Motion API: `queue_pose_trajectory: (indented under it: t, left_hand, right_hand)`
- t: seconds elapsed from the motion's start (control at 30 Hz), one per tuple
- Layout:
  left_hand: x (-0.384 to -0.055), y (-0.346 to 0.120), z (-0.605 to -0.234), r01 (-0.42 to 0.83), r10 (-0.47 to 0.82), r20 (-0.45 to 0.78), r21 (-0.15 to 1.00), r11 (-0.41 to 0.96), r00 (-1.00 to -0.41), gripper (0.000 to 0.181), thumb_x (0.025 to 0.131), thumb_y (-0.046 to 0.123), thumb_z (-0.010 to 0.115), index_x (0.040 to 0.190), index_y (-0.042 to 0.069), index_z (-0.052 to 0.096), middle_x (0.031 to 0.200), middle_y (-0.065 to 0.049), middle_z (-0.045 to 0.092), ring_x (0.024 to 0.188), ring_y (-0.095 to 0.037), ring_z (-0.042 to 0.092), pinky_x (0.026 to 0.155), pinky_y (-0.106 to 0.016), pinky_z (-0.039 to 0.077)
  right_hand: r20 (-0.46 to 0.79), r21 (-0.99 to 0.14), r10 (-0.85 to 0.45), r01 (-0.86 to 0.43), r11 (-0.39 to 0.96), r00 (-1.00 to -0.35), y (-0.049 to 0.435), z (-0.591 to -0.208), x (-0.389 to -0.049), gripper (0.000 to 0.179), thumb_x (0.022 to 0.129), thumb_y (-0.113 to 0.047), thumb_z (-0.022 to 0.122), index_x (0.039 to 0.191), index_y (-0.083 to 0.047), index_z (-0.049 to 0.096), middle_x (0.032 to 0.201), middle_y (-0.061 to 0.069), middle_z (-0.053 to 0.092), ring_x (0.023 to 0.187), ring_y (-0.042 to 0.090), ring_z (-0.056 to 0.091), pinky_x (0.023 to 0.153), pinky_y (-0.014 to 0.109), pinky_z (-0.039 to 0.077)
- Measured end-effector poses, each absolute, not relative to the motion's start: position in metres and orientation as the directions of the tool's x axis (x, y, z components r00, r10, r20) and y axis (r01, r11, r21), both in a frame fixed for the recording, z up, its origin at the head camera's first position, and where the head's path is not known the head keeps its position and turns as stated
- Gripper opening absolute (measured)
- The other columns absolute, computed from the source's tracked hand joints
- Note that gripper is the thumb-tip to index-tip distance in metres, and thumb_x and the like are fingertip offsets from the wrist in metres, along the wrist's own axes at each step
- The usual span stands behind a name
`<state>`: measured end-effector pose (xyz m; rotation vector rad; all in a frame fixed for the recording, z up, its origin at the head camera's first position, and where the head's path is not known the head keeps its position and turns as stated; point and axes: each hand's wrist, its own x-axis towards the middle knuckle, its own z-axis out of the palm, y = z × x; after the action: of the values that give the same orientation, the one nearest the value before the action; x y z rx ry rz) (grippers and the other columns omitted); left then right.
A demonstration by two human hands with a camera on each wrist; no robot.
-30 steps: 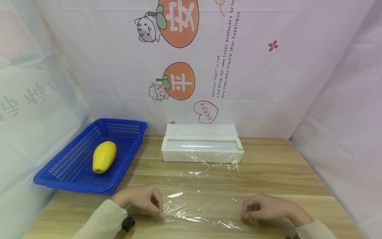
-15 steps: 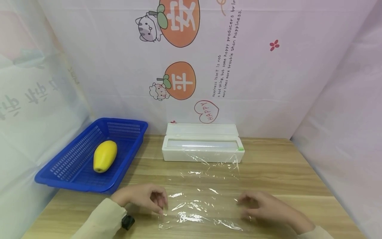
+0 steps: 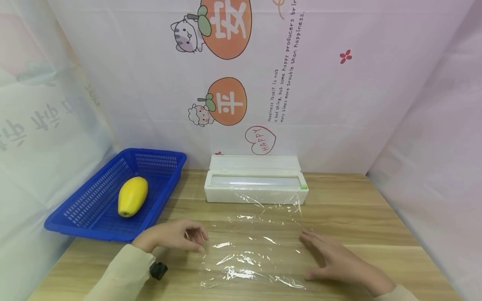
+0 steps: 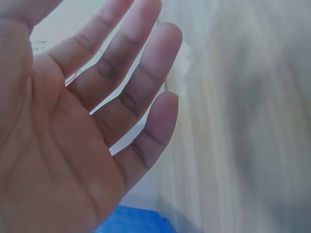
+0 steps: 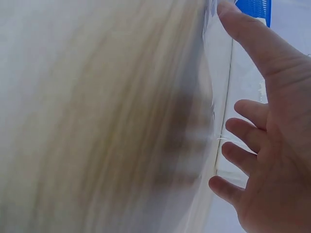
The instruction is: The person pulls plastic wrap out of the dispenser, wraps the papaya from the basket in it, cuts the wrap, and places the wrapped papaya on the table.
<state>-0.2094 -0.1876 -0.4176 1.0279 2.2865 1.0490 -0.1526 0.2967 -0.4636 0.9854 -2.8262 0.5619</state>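
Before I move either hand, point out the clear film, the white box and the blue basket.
Clear film (image 3: 248, 253): head view, on a glinting patch near its middle.
White box (image 3: 254, 195): head view, on its front wall.
Blue basket (image 3: 96, 190): head view, on its slotted inner side wall.

Clr film runs, creased, from open wht box onto tbl.

A small booth screened off around a table, in what kind of building cannot be told. Creased white sheets stand behind it and along both sides, the back one printed with cartoon oranges, a "HAPPY" heart and English lines. Cling film, its box, a basket and a yellow fruit lend a kitchen touch.
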Motion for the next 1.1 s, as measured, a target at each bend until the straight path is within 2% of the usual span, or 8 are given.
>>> queue_pose_trajectory:
  t: [0.27, 0.53, 0.67, 0.87, 1.1]
  left_hand:
    - [-0.218, -0.195, -0.406, 0.493, 0.735, 0.008, 0.746, 0.447, -0.678, 0.031, 0.092, 0.030, 0.075, 0.111, 0.007, 0.068, 0.097, 0.003, 0.069, 0.089, -0.011, 0.065, 0.081, -0.030, 0.055]
    - [-0.228, -0.206, -0.389, 0.518, 0.667, 0.075, 0.695, 0.497, -0.741, 0.022, 0.092, 0.033, 0.074, 0.110, 0.021, 0.068, 0.097, 0.008, 0.068, 0.089, -0.011, 0.065, 0.080, -0.031, 0.055]
    - [-0.230, -0.214, -0.371, 0.524, 0.620, 0.123, 0.672, 0.522, -0.775, 0.025, 0.093, 0.031, 0.074, 0.113, 0.019, 0.067, 0.100, 0.006, 0.068, 0.091, -0.013, 0.064, 0.080, -0.033, 0.055]
    - [-0.239, -0.230, -0.350, 0.498, 0.498, 0.194, 0.628, 0.599, -0.845, 0.024, 0.093, 0.032, 0.074, 0.113, 0.021, 0.068, 0.099, 0.008, 0.067, 0.092, -0.013, 0.062, 0.078, -0.031, 0.054]
    - [-0.253, -0.255, -0.331, 0.427, 0.375, 0.219, 0.607, 0.670, -0.901, 0.032, 0.094, 0.037, 0.071, 0.118, 0.017, 0.067, 0.107, 0.002, 0.069, 0.096, -0.017, 0.062, 0.083, -0.037, 0.052]
  right_hand:
    - [0.191, -0.310, -0.584, -0.613, 0.727, -0.789, 0.301, -0.469, -0.157, 0.103, 0.074, -0.072, 0.072, 0.148, -0.004, 0.047, 0.153, 0.017, 0.042, 0.134, 0.044, 0.043, 0.101, 0.067, 0.037]
    - [0.158, -0.322, -0.574, -0.591, 0.739, -0.804, 0.303, -0.471, -0.157, 0.102, 0.074, -0.072, 0.071, 0.147, -0.004, 0.048, 0.153, 0.018, 0.042, 0.135, 0.045, 0.042, 0.101, 0.069, 0.035]
    - [0.141, -0.326, -0.574, -0.586, 0.742, -0.806, 0.303, -0.468, -0.157, 0.103, 0.074, -0.073, 0.071, 0.146, -0.004, 0.048, 0.153, 0.019, 0.042, 0.135, 0.046, 0.041, 0.102, 0.070, 0.034]
    - [0.116, -0.332, -0.571, -0.573, 0.749, -0.813, 0.303, -0.466, -0.159, 0.103, 0.073, -0.073, 0.071, 0.147, -0.004, 0.047, 0.153, 0.018, 0.041, 0.136, 0.046, 0.041, 0.103, 0.070, 0.033]
    - [0.119, -0.337, -0.573, -0.576, 0.745, -0.811, 0.301, -0.466, -0.160, 0.103, 0.073, -0.072, 0.072, 0.147, -0.005, 0.048, 0.154, 0.017, 0.041, 0.136, 0.045, 0.041, 0.102, 0.070, 0.033]
